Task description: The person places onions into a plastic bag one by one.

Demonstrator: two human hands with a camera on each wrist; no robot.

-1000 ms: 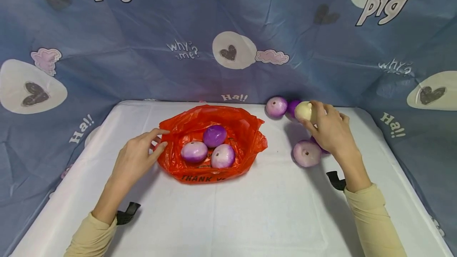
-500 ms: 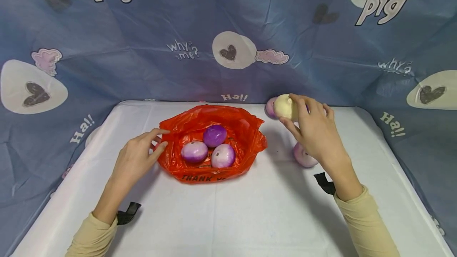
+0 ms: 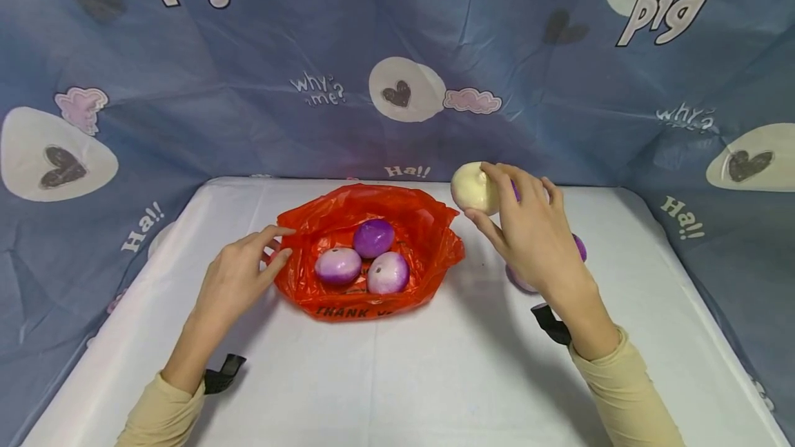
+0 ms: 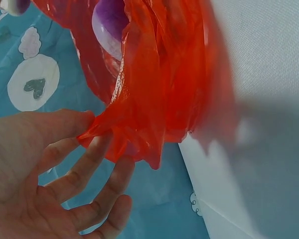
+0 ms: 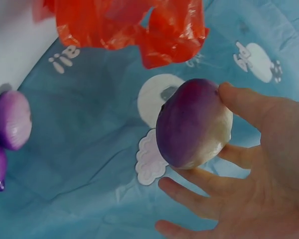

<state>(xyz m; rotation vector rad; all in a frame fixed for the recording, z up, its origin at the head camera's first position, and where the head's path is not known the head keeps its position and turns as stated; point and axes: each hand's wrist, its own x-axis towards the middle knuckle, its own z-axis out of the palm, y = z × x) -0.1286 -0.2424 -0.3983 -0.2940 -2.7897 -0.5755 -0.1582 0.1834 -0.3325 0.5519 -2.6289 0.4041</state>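
My left hand pinches the left edge of a red plastic bag, its fingertips on the thin film in the left wrist view. The bag's mouth is spread open, and three purple-and-white onions lie inside. Raised above the table, just right of the bag, an onion is held between the thumb and fingers of my right hand. The right wrist view shows this onion purple at one end and creamy white at the other.
More onions sit on the white table at the right, partly hidden by my right hand; one purple onion shows beside the wrist. A blue printed cloth hangs behind the table.
My right hand has moved left with the onion, from above the onions at the right to near the bag's right edge. My left hand and the bag stay in place.
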